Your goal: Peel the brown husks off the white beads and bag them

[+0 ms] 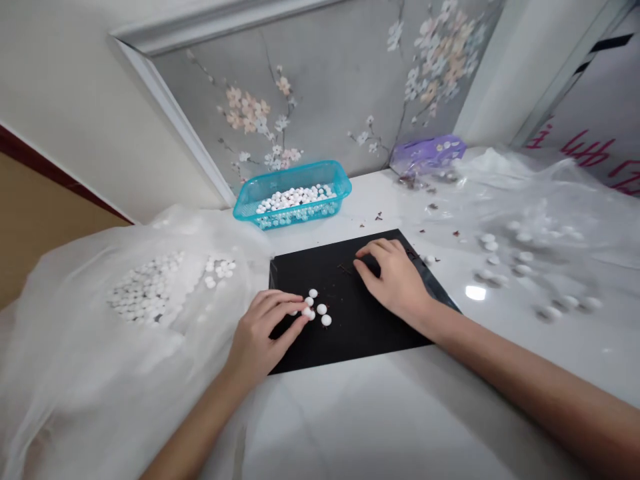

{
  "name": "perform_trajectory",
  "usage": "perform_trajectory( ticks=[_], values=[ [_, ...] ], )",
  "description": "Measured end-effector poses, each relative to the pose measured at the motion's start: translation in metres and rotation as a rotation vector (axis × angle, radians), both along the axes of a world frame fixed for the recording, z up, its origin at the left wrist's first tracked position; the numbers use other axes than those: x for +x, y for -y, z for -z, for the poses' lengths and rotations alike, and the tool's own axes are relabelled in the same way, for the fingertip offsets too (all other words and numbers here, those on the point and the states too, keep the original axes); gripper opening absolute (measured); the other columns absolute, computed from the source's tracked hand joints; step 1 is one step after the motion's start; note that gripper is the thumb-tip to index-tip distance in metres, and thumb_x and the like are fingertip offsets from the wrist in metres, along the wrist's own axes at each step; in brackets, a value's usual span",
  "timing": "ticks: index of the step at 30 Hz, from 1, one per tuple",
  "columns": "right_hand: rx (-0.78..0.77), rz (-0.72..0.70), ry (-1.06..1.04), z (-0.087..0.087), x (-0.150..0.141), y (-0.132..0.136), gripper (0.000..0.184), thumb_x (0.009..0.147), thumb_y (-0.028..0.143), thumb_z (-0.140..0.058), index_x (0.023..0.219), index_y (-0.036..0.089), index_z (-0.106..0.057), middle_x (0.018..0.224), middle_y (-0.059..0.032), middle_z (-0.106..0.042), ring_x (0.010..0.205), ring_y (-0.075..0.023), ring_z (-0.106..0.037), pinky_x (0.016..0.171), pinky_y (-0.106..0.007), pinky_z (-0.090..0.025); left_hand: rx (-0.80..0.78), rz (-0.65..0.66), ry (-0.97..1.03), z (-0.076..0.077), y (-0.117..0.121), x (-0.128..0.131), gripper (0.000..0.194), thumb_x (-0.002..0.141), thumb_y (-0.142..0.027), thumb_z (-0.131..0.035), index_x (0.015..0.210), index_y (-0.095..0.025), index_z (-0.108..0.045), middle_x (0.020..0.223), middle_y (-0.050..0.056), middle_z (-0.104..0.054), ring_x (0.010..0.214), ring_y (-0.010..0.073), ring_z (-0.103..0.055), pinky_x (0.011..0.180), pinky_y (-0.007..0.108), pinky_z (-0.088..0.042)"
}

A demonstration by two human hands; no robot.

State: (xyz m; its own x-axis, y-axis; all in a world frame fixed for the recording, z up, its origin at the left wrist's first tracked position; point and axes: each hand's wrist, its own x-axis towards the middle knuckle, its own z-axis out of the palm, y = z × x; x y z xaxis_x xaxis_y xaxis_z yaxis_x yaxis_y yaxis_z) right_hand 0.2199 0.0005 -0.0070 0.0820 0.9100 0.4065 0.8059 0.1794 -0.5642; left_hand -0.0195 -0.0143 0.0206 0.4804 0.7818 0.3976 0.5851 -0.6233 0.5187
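Two bare hands over a flat black board (350, 340) lying on a white counter (320, 420), seen from above. The left hand (260, 330), at the near left part of the board, pinches a white bead (307, 311) between the tips of the thumb and fingers. Loose white beads (322, 309) lie on the board just beside these fingertips. The right hand (395, 277), above the far right part of the board, is curved with thumb and forefinger apart; whether its fingertips touch the surface cannot be told. Thin dark pieces (344, 269) lie on the board just to the left of its thumb. Behind the board stands a blue basket (343, 183) partly filled with more white beads. To the left, a translucent plastic sheet (175, 360) bears a large heap of beads (150, 293) and, near it, a smaller cluster (220, 270). To the right, scattered beads (523, 267) lie near and among clear plastic wrapping (565, 180); a purple packet (430, 153) rests against the wall side, with small brown fragments (379, 217) on the counter between packet and basket. Background: a framed grey panel (340, 87) patterned with pale blossoms
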Motion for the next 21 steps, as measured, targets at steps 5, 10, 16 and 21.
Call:
perform_trajectory(
  ticks=[5, 10, 16, 21],
  values=[
    [-0.153, 0.190, 0.241, 0.007, 0.030, -0.062, 0.035, 0.085, 0.020, -0.042, 0.113, 0.008, -0.058, 0.113, -0.0161, -0.058, 0.106, -0.0307, -0.045, 0.090, -0.041, -0.037, 0.179, -0.185, -0.040, 0.006, -0.012, -0.010, 0.011, 0.081, -0.023, -0.058, 0.090, -0.021, -0.065, 0.096, 0.005, -0.067, 0.097, 0.0202, -0.055, 0.090, 0.037, -0.043],
    [-0.257, 0.269, 0.267, 0.009, 0.038, -0.094, 0.034, 0.083, 0.012, -0.037, 0.102, 0.005, -0.064, 0.104, -0.0215, -0.060, 0.099, -0.0329, -0.048, 0.075, -0.041, -0.040, 0.000, -0.283, -0.034, 0.015, -0.016, -0.011, 0.015, 0.084, -0.031, -0.054, 0.087, -0.021, -0.065, 0.098, 0.005, -0.065, 0.100, 0.0212, -0.053, 0.090, 0.038, -0.042],
    [-0.219, 0.203, 0.230, 0.013, 0.040, -0.089, 0.034, 0.080, 0.005, -0.035, 0.091, 0.007, -0.068, 0.097, -0.0198, -0.063, 0.096, -0.0287, -0.052, 0.078, -0.037, -0.041, -0.087, -0.273, -0.076, 0.022, -0.018, -0.015, 0.017, 0.083, -0.033, -0.053, 0.086, -0.021, -0.065, 0.099, 0.005, -0.065, 0.101, 0.0225, -0.054, 0.092, 0.041, -0.040],
    [-0.168, 0.158, 0.164, 0.016, 0.055, -0.087, 0.033, 0.076, 0.006, -0.040, 0.093, 0.008, -0.068, 0.095, -0.0138, -0.065, 0.084, -0.0209, -0.058, 0.081, -0.031, -0.043, -0.110, -0.262, -0.060, 0.021, -0.021, -0.016, 0.020, 0.084, -0.033, -0.051, 0.090, -0.022, -0.066, 0.101, 0.006, -0.066, 0.101, 0.0224, -0.055, 0.092, 0.040, -0.041]
  ],
)
